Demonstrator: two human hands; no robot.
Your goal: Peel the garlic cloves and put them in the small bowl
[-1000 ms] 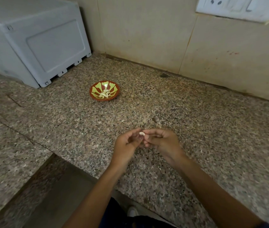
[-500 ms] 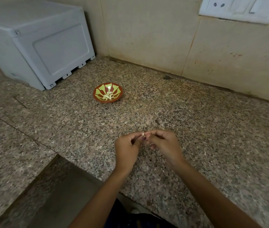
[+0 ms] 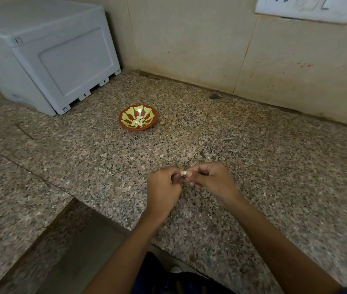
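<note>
Both hands are sitting slightly closer together than half a second ago, fingertips still meeting over the worktop (image 3: 274, 166); the bowl's shift in frame looks like head movement. Garlic clove (image 3: 183, 172) is being pinched between the left hand (image 3: 164, 188) and the right hand (image 3: 210, 180), fingers of both curling round it, a pale tip showing between them. Whether skin is coming off cannot be told. Small bowl (image 3: 138, 120), red with yellow-green pattern, is resting well beyond the hands and to their left, holding several peeled cloves (image 3: 138, 122). Grey plastic box (image 3: 47, 58) is standing farther left, against the wall. Switch plate (image 3: 308, 7) is showing on the wall beyond the right hand.
</note>
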